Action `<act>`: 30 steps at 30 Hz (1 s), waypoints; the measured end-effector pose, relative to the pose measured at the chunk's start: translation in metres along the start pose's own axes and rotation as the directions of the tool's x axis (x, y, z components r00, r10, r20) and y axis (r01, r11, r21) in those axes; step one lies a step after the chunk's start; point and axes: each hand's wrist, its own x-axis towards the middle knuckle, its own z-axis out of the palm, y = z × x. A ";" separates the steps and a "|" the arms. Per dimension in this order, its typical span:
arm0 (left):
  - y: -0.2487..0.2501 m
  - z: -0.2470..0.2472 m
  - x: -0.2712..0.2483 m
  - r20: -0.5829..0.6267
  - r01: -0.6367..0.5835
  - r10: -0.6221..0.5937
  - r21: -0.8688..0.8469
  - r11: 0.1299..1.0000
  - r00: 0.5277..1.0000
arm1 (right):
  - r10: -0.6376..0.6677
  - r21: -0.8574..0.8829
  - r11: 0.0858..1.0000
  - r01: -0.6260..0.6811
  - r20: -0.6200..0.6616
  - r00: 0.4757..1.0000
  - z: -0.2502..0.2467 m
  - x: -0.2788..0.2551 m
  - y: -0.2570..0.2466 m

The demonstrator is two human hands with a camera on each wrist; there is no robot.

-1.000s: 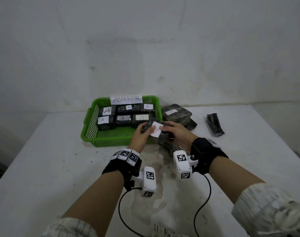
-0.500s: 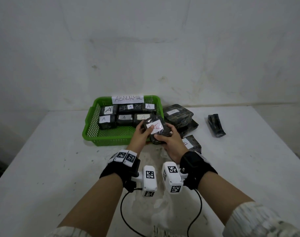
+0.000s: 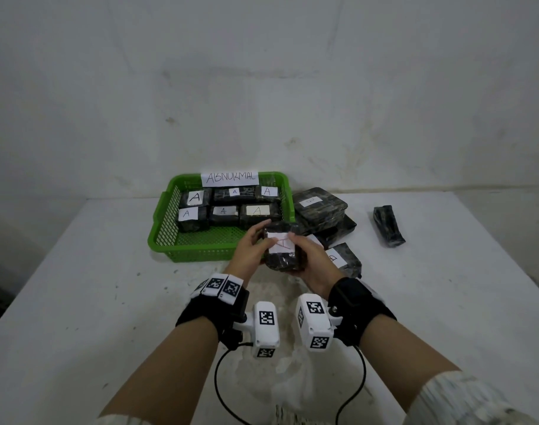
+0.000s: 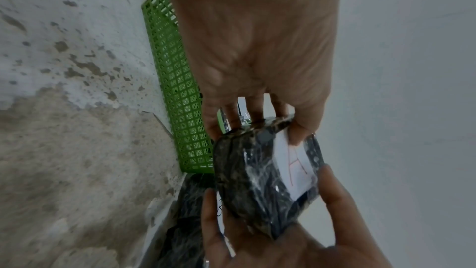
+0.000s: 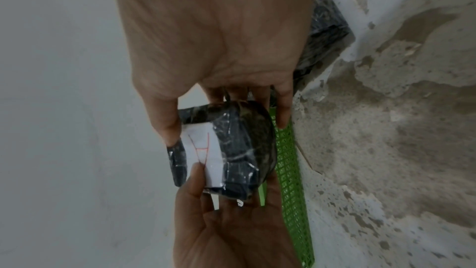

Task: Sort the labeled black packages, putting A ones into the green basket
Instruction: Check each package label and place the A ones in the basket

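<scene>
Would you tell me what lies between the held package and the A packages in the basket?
Only bare basket floor, seen in the head view, between the held package and the A packages.

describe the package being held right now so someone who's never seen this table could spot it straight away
Start at the green basket against the back wall and look to its near right corner. There the left hand and right hand grip one black wrapped package between them, off the table. Its white label bears a thin red A; the A's on the packages in the basket are black.

Dim, flat light; blurred wrist views
</scene>
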 end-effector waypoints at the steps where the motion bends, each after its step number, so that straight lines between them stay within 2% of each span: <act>1: 0.001 0.000 -0.002 0.014 -0.002 0.002 0.017 1.000 1.000 | 0.010 -0.003 1.000 -0.010 -0.006 1.000 0.000 0.001 0.000; 5: -0.002 0.001 -0.005 0.001 0.010 -0.010 0.035 0.999 1.000 | 0.010 -0.034 0.999 -0.012 -0.042 0.999 -0.002 0.001 -0.001; 9: -0.005 -0.001 -0.005 0.000 -0.017 0.017 0.055 0.998 1.000 | 0.026 -0.060 0.998 -0.027 -0.007 1.000 -0.001 -0.002 0.001; 13: -0.007 0.001 -0.005 0.031 -0.061 0.058 0.110 0.992 0.998 | -0.044 -0.061 0.997 0.043 -0.024 0.999 0.003 -0.006 0.000; 15: -0.010 0.001 -0.004 -0.068 -0.060 0.069 0.130 0.990 0.995 | -0.092 -0.035 0.995 0.091 -0.013 0.996 0.005 -0.008 -0.001; 17: -0.015 -0.001 0.001 -0.203 -0.086 0.120 0.166 0.982 0.972 | -0.108 0.012 0.994 0.107 0.027 0.994 0.005 -0.008 -0.001; 19: -0.017 -0.005 0.004 -0.253 -0.097 0.164 0.255 0.962 0.954 | -0.109 -0.013 0.994 0.110 0.039 0.993 0.006 -0.009 -0.004; 20: -0.017 -0.007 0.006 -0.242 -0.078 0.139 0.246 0.966 0.960 | -0.127 -0.056 0.990 0.128 0.020 0.992 0.006 -0.009 -0.005; 24: -0.008 -0.004 -0.003 -0.116 0.039 -0.038 0.006 0.999 0.993 | -0.298 -0.281 0.918 0.279 -0.025 0.954 0.005 -0.007 -0.005; 27: -0.006 -0.001 -0.008 -0.058 0.055 -0.056 -0.023 0.998 0.997 | -0.365 -0.366 0.871 0.328 -0.035 0.931 0.006 -0.008 -0.003; 30: -0.007 0.000 -0.009 -0.070 0.057 -0.056 0.018 0.998 0.996 | -0.374 -0.335 0.882 0.332 -0.067 0.925 0.006 -0.009 -0.002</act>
